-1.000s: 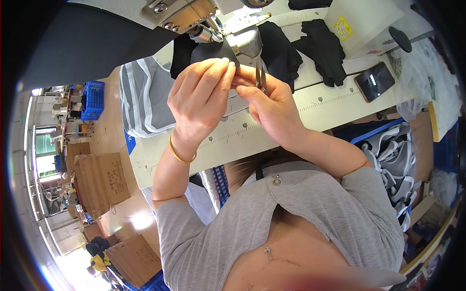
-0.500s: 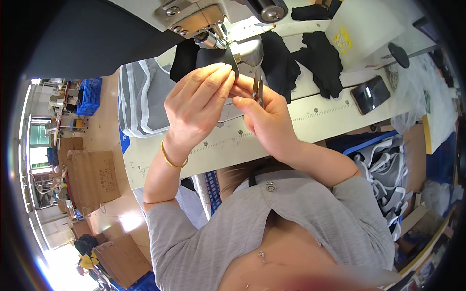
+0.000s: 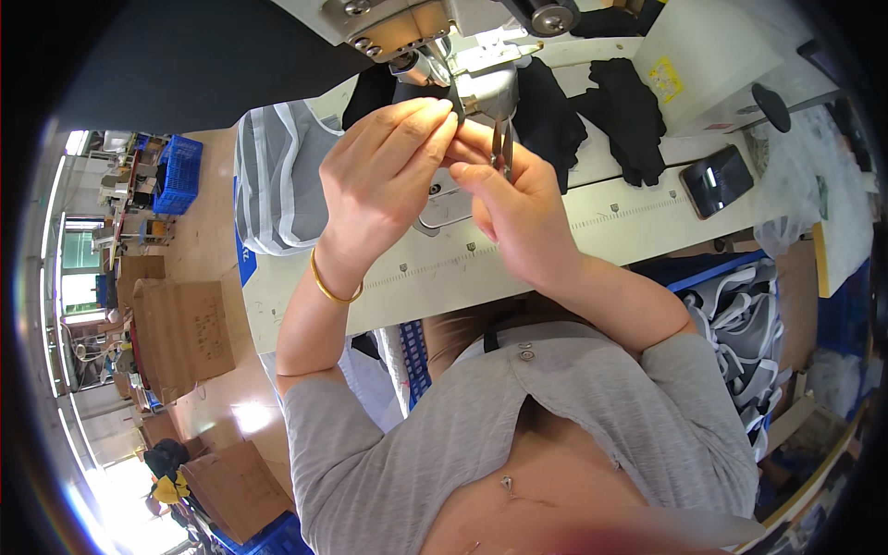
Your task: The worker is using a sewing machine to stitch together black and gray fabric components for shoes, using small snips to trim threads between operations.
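Under the head of a sewing machine (image 3: 407, 39), a piece of black fabric (image 3: 368, 96) lies close to the needle area. My left hand (image 3: 384, 166) pinches the edge of this fabric between closed thumb and fingers. Beside it, my right hand (image 3: 518, 199) is closed around a small pair of metal thread snips (image 3: 502, 148), whose blades point away from me. The right fingertips meet the left ones at the fabric edge; what they touch there is partly hidden.
More black fabric pieces (image 3: 624, 120) lie right of the machine, with a phone (image 3: 716, 181) near the table's (image 3: 555, 222) edge. Grey pieces with white trim (image 3: 287, 176) are stacked at left. A bin of similar pieces (image 3: 745, 319) stands at lower right; cardboard boxes (image 3: 185, 338) sit on the floor.
The whole view has shifted slightly, with the machine appearing farther right and higher. Both hands stay together at the fabric edge, the snips still in the right one.
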Available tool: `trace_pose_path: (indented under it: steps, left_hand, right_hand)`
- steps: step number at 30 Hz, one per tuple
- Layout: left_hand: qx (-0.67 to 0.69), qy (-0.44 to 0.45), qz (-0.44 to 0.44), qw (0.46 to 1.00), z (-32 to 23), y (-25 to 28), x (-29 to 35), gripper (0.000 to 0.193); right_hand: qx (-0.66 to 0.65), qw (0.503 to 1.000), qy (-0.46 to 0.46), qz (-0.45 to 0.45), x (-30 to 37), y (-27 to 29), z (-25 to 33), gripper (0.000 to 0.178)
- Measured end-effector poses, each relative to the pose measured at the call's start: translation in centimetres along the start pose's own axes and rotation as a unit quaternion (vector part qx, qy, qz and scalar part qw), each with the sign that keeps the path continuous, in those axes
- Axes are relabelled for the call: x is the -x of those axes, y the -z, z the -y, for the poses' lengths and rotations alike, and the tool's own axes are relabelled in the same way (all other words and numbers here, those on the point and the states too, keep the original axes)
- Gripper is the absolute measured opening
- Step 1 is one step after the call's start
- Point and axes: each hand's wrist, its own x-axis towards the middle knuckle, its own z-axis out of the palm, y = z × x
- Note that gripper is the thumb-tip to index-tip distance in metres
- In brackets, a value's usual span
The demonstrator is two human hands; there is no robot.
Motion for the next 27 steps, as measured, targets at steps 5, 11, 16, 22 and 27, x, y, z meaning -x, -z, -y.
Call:
trace_pose_path:
  steps: [5,11,16,22,27]
  left_hand:
    - [0.013,0.007,-0.003,1.0,0.3,-0.1,-0.2,0.029]
    - [0.031,0.061,0.007,0.998,-0.7,-0.2,0.3,0.029]
    - [0.032,0.068,0.001,0.997,-0.7,-0.4,0.5,0.028]
    - [0.048,0.102,0.01,0.994,-0.2,-0.7,0.6,0.024]
    - [0.07,0.128,0.004,0.989,0.2,-0.9,0.8,0.024]
  right_hand:
    - [-0.028,1.0,-0.007,-0.007,-0.5,-0.1,0.3,0.04]
    - [-0.015,1.0,-0.02,-0.012,-0.7,0.2,0.7,0.04]
    - [-0.039,0.999,-0.007,-0.007,-0.7,0.1,0.7,0.039]
    - [-0.036,0.999,0.017,0.004,-0.9,-0.2,0.6,0.039]
    - [-0.019,0.999,0.046,0.01,-1.3,-0.4,0.3,0.037]
